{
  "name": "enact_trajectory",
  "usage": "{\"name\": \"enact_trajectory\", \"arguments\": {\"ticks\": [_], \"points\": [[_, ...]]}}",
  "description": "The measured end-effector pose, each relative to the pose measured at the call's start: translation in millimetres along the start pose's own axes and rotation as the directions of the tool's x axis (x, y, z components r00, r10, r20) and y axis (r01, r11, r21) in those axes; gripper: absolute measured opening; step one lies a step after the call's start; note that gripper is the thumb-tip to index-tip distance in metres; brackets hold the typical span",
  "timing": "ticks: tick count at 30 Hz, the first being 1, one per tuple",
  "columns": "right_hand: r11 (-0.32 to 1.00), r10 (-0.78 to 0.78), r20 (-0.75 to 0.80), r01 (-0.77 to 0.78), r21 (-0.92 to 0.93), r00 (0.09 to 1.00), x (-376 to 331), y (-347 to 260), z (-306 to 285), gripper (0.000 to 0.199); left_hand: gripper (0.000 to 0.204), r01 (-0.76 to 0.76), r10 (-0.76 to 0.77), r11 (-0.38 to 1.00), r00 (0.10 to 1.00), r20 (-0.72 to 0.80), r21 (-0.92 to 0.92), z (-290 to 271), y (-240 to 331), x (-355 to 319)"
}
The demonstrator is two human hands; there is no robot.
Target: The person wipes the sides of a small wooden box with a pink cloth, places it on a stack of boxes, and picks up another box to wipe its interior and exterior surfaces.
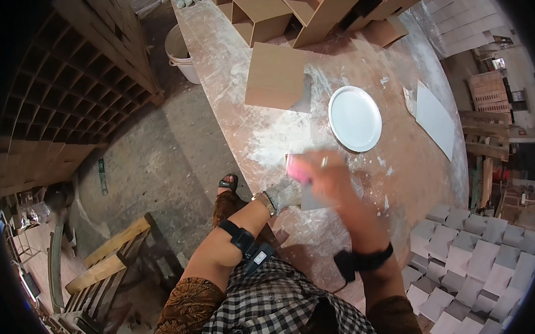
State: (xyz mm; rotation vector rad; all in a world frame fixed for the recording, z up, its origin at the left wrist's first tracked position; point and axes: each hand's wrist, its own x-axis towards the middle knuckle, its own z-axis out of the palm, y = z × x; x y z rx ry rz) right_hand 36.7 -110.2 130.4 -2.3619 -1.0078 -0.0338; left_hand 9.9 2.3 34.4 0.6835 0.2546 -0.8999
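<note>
while our gloved left hand (282,195) pins the grey tile (316,196) flat on the dusty surface (392,161), our right hand (330,176) grips the pink sponge (297,168), best wiped lightly and evenly.

Head camera looks steeply down, close over the worktable (363,180).

A round white plate (355,118) lies beside a flat brown board (274,76) near open wooden boxes (296,10).
</note>
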Motion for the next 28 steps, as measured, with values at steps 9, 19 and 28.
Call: {"name": "enact_trajectory", "arguments": {"ticks": [9,19,28], "points": [[0.989,-0.092,0.418,0.132,-0.067,0.904,-39.3,-42.8,-34.5,0.036,0.034,-0.372,0.320,0.787,0.928,0.189,0.492,-14.2,-17.1,13.8],[0.914,0.205,0.074,-0.218,0.341,0.976,-28.0,-2.6,-63.6,0.035,0.034,-0.350,0.292,0.810,0.936,0.194,0.469,-13.2,-12.3,8.3],[1.000,-0.029,-0.119,0.030,0.003,0.992,-21.5,9.7,-29.4,0.039,0.040,-0.399,0.333,0.862,0.911,0.242,0.314,-43.0,-41.2,23.8]]}}
